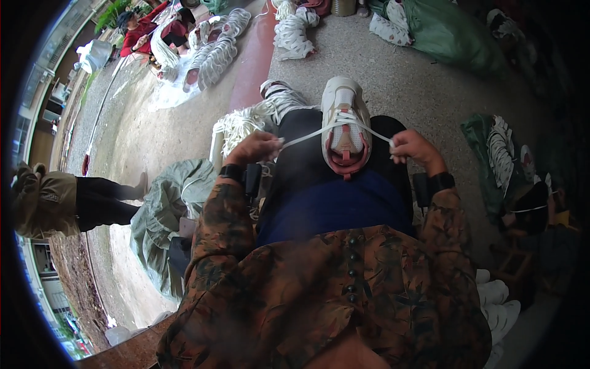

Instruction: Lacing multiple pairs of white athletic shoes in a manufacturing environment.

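Observation:
A white and beige sneaker (346, 101) with a pink collar lies on my lap, toe pointing away from me. White shoelace (310, 136) runs through its upper eyelets and stretches out to both sides. My left hand (258, 147) pinches one end of it, closed, left of the shoe. On the other side my right hand (413, 147) is closed on the opposite end. Both ends look taut, and neither hand touches the shoe itself. A bundle of white laces (243, 126) lies just beyond my left hand.
A grey-green sack (166, 215) sits at my left, and a green sack (452, 34) lies far right. Stacked shoes (218, 52) stand at far left near a person in red (140, 37). Another person (98, 200) stands left. More shoes (501, 154) are at right.

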`<state>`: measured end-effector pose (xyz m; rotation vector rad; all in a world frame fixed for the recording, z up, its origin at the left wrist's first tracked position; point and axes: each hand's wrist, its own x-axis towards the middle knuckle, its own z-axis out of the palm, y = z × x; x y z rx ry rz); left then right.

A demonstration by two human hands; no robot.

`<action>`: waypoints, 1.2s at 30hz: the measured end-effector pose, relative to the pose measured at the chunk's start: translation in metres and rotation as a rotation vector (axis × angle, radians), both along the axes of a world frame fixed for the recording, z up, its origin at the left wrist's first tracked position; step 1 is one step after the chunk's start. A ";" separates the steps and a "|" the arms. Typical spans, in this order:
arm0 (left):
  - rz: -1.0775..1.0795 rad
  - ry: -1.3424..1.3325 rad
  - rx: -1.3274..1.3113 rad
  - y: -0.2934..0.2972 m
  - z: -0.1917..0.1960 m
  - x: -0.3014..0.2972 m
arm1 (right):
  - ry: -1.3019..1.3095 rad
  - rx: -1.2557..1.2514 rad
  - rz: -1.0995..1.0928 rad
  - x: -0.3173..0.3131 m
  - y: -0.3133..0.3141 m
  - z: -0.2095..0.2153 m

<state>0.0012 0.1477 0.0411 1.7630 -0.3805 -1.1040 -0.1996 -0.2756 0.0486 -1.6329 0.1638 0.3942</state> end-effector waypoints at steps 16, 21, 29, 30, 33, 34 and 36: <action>0.212 -0.137 -0.322 -0.122 0.003 -0.022 | -0.372 -0.757 -0.369 0.067 0.082 0.003; 0.213 -0.117 -0.360 -0.124 0.005 -0.028 | -0.723 -1.170 -0.130 0.076 0.100 0.019; 0.344 -0.110 -0.418 -0.121 0.017 -0.044 | -0.297 -0.900 -0.214 0.091 0.086 0.021; 0.345 -0.128 -0.442 -0.121 0.017 -0.045 | -0.348 -0.944 -0.292 0.084 0.089 0.017; 0.335 -0.199 -0.424 -0.121 0.017 -0.046 | -0.615 -1.143 -0.341 0.065 0.109 0.008; 0.342 -0.193 -0.402 -0.122 0.016 -0.047 | -0.632 -1.266 -0.271 0.058 0.114 0.008; 0.358 -0.227 -0.384 -0.124 0.014 -0.046 | -0.591 -1.275 -0.253 0.047 0.122 0.011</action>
